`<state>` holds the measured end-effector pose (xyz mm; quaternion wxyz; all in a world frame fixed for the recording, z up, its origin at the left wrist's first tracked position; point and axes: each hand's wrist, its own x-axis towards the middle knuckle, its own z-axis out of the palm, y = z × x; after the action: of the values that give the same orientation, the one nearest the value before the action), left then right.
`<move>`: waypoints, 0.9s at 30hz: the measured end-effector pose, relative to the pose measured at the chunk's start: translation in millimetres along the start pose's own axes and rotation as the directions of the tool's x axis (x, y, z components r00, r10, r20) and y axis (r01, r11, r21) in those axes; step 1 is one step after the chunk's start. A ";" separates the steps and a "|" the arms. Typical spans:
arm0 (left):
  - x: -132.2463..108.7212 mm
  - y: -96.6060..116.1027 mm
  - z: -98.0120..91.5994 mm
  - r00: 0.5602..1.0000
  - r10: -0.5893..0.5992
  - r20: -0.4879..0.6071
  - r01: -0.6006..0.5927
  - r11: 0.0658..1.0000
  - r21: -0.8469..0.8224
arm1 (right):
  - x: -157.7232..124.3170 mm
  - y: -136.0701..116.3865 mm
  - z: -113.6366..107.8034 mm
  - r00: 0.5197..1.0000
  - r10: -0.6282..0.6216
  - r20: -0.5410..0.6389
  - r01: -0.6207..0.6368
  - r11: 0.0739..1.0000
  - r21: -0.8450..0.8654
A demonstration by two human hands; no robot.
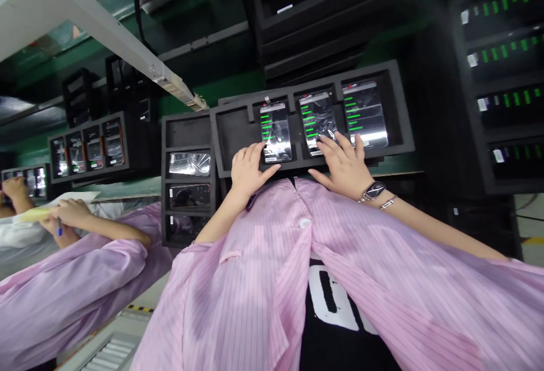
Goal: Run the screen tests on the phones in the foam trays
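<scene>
1. A smartphone lies in a black foam tray at top centre; the open left hand rests at its lower-left edge, not gripping.
2. The open right hand spreads across a second phone, reaching a third phone.
3. Black racks stand at upper right.

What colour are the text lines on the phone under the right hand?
Green, on the phone under the right hand; best seen in the head view.

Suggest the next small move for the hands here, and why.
Probably lift the middle phone from its slot in the black foam tray: the right hand's fingertips rest on its screen, while the left hand touches only the neighbouring phone.
</scene>
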<state>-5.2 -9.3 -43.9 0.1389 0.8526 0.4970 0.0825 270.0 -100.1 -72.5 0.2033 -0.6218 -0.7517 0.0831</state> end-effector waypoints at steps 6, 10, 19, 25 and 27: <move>-0.7 3.6 0.3 1.000 -0.021 0.016 0.020 0.998 0.051 | -1.3 -2.1 6.6 0.999 -0.004 -0.051 0.004 1.000 -0.013; 2.0 3.6 -4.5 0.999 -0.035 0.018 0.034 0.998 0.056 | 3.6 -8.4 7.9 0.999 -0.001 -0.040 -0.001 0.999 -0.036; 5.1 4.2 -7.1 0.997 -0.047 0.056 0.042 0.995 0.088 | -10.6 15.5 -14.2 0.989 0.137 -0.060 -0.141 0.988 -0.056; 18.9 9.2 -10.7 0.990 -0.110 0.085 0.115 0.992 -0.057 | -13.0 55.2 -28.9 0.972 0.188 -0.139 -0.188 0.982 0.012; 29.8 12.7 -9.7 0.983 -0.151 0.101 0.165 0.974 -0.153 | -1.6 66.4 -33.5 0.961 0.216 -0.175 -0.195 0.972 0.128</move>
<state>17.2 12.2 -30.5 0.2354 0.7992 0.5482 0.0730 343.7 -91.8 -67.6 0.2973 -0.6896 -0.6547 0.0862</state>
